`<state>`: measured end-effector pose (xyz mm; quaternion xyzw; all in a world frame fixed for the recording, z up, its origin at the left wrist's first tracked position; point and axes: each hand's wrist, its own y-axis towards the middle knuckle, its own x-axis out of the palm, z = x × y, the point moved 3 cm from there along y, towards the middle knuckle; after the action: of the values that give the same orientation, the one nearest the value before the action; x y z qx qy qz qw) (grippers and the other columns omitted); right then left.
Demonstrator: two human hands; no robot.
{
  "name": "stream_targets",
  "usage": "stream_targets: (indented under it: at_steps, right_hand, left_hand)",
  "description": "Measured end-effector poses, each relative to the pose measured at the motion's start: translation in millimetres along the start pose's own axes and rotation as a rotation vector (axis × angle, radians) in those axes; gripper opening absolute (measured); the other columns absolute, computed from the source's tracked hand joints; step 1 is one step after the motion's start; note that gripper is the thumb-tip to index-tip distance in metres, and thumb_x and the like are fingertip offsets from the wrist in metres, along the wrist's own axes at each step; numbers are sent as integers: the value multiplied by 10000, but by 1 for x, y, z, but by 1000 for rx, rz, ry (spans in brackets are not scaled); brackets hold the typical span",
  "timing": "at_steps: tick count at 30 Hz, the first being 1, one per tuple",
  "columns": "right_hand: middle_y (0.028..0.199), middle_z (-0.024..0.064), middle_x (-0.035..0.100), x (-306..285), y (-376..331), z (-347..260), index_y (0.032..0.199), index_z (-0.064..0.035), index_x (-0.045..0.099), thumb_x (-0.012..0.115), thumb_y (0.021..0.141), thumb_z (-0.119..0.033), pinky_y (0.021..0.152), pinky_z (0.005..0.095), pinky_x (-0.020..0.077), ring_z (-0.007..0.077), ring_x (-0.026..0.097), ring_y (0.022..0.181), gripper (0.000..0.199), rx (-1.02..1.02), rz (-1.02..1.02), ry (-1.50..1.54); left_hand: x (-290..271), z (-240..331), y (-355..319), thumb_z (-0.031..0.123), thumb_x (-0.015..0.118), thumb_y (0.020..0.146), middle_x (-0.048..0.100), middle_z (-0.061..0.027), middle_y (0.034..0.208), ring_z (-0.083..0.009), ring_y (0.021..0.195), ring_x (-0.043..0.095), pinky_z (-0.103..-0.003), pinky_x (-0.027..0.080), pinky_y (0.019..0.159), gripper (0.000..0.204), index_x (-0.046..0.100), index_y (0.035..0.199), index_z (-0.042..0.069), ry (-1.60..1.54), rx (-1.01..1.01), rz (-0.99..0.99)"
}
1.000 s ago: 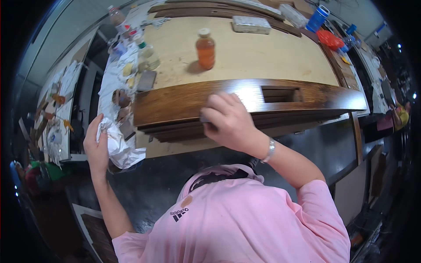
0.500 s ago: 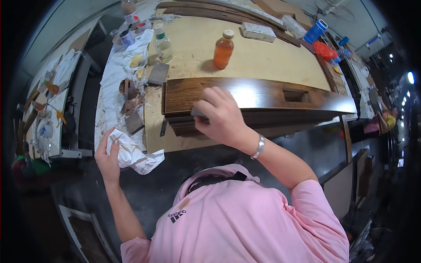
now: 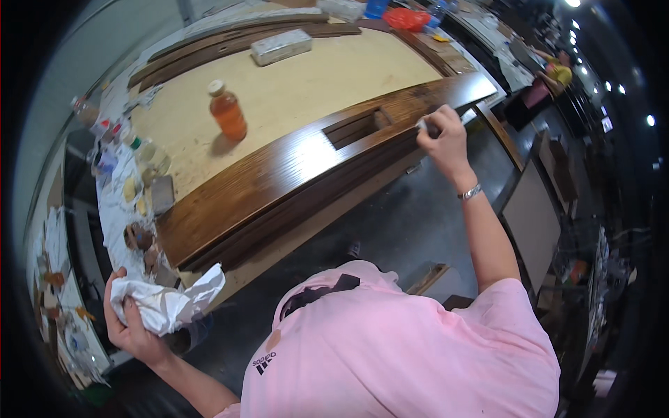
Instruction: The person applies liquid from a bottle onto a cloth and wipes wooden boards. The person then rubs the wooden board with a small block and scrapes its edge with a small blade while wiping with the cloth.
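A long dark-brown wooden board (image 3: 279, 174) with a glossy, stained grain and a rectangular cut-out lies slantwise on top of a stack of similar boards. My right hand (image 3: 449, 146) is closed around a small grey pad (image 3: 424, 125), mostly hidden by the fingers, at the board's near edge to the right of the cut-out. Off the near left end of the stack, my left hand (image 3: 136, 334) grips a crumpled white cloth (image 3: 164, 303), whose loose end hangs toward the board.
Behind the board stands a bottle of orange liquid (image 3: 228, 115); a wrapped pale block (image 3: 281, 47) lies farther back by dark wooden strips (image 3: 202, 59). A clear bottle (image 3: 155, 159) and grey block (image 3: 162, 195) are at left. Another person (image 3: 554, 76) is at far right.
My right hand has moved with the grey pad from the board's left end to its right part. The view has turned, so the board now slants. The left hand still holds the cloth.
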<state>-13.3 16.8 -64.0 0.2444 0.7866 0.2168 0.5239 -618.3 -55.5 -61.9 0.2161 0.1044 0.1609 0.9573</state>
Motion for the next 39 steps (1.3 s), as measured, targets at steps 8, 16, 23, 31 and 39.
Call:
stream_targets:
  at_steps: [8,16,23,31,39]
  right_hand:
    - [823,108,564,32,-15,-65,799,-37,640,721,714,-94,773,419,484,311,586,841,130,-382,-145,286]
    - [824,102,604,-26,29,107,776,-20,671,730,699,-91,729,397,494,305,596,814,120,149,116,-28]
    - [827,100,616,-22,69,132,808,-9,690,735,699,-80,726,380,502,269,612,806,137,-192,-84,306]
    - [846,-11,667,26,132,184,991,34,719,744,893,-95,692,207,466,42,584,757,164,234,-464,929]
    - [860,-26,642,27,124,189,980,33,720,718,882,-77,675,202,433,32,555,751,147,197,-432,930]
  left_hand:
    - [182,58,49,-48,546,883,670,-146,1322,-195,1189,619,-319,437,1071,444,635,1317,-76,-33,120,-388]
    - [276,21,35,86,686,803,651,-144,1379,-382,1206,582,-452,401,1082,470,698,1271,62,637,483,-779]
    - [265,10,42,-4,638,809,692,-157,1261,-315,1210,610,-416,446,1065,449,691,1255,2,595,267,-615]
    - [506,81,-8,-35,738,774,678,-134,1266,-265,1135,661,-427,511,1002,332,663,1091,29,306,338,-380]
    - [510,129,-9,31,731,717,734,-62,1079,-273,1008,648,-441,431,930,249,700,962,67,779,412,-554]
